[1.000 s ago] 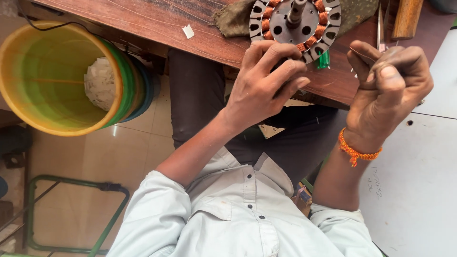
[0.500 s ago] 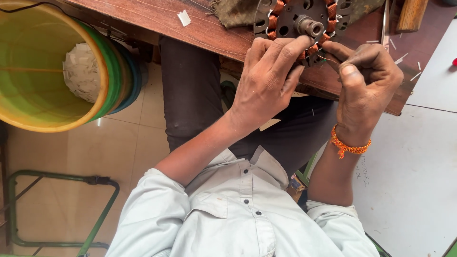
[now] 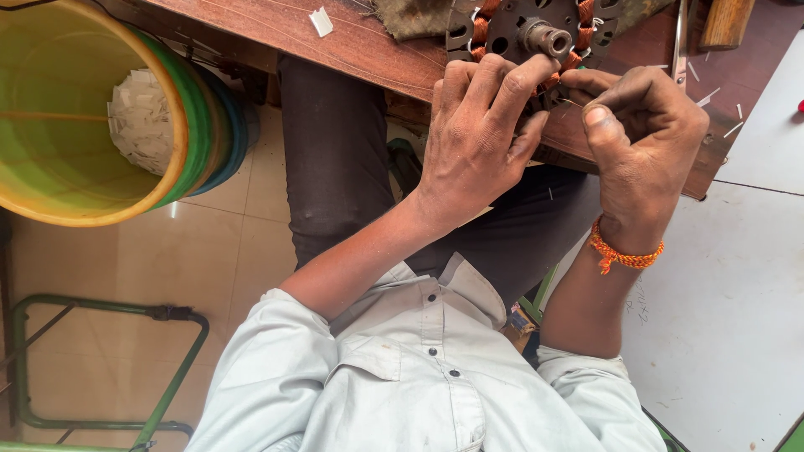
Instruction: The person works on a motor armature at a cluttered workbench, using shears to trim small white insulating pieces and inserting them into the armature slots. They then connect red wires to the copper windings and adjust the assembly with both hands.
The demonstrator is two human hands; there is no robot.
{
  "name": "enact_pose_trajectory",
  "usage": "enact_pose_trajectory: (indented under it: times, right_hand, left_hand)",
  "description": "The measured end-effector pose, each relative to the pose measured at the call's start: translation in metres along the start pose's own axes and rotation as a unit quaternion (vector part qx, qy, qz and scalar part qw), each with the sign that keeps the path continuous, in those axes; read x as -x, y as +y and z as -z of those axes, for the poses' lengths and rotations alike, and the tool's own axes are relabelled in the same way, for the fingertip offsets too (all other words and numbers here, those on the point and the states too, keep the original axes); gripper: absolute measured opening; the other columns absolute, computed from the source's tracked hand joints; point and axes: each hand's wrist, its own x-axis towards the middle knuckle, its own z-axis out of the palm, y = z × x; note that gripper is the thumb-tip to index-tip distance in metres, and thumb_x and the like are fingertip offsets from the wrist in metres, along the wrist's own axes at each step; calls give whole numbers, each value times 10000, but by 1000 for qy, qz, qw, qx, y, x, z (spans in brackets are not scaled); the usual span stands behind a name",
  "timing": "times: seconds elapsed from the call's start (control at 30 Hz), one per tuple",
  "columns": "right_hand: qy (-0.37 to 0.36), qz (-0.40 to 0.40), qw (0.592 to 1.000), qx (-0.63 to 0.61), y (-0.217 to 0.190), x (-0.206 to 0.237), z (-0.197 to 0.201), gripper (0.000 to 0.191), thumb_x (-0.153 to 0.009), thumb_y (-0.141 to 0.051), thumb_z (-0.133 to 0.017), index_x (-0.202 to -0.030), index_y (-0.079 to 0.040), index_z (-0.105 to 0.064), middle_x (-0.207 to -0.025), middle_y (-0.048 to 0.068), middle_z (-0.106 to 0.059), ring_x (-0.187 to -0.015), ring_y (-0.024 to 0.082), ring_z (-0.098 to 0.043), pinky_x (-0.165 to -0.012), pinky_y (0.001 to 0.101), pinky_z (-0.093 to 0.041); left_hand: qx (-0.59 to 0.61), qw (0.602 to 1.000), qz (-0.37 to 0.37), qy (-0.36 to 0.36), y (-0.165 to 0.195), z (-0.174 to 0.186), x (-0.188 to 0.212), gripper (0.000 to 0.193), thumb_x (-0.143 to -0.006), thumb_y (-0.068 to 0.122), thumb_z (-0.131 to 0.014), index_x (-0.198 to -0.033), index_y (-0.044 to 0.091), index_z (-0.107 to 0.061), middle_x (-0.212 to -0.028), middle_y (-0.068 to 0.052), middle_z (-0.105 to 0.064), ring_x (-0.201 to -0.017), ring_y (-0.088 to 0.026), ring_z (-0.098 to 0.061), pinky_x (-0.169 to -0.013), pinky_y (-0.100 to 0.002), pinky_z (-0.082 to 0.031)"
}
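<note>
The wooden bench (image 3: 335,42) runs across the top of the view, and beside it on the floor stands a yellow-green bucket (image 3: 92,125) holding a heap of small white paper slips (image 3: 142,125). At the bench's near edge lies the motor stator (image 3: 536,33), a dark round metal core with copper-wound coils around its rim and a short steel shaft standing up in the middle. The left hand (image 3: 477,138) lies flat over the stator's near rim, fingers pressed together and curled over the edge, steadying it. The right hand (image 3: 641,125), with an orange thread band (image 3: 624,251) at the wrist, is bunched, thumb and fingertips pinching something very thin at the coils; whether it is a wire end or a paper slip cannot be made out. The step in hand looks like dressing or insulating one slot of the winding. The next move seems to call for a firm hold on the core and a fine, steady pinch.
</note>
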Motion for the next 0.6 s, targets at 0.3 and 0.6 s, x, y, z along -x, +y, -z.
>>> enact_pose_trajectory:
  times: [0.3,0.6]
  right_hand:
    - [-5,-26,999,42,-14,-5,-3,59,-919,-74,-642,-906,-32,-603,-1058,157,-758,-698,19,-530,-596,159,-444]
    - [5,-32,997,65,-22,-7,-8,64,-910,14,-615,-891,-41,-587,-1043,144,-767,-697,20,-556,-639,179,-460]
  left_hand:
    - [9,1000,2,7,-2,-3,1,497,-1033,131,-705,-1451,177,-440,-1127,5,-515,-1067,-183,-478,-926,-349,-422]
    - [15,1000,-6,19,-4,-4,3,514,-1034,188,-749,-1444,183,-438,-1124,11,-518,-1091,-177,-485,-976,-345,-433]
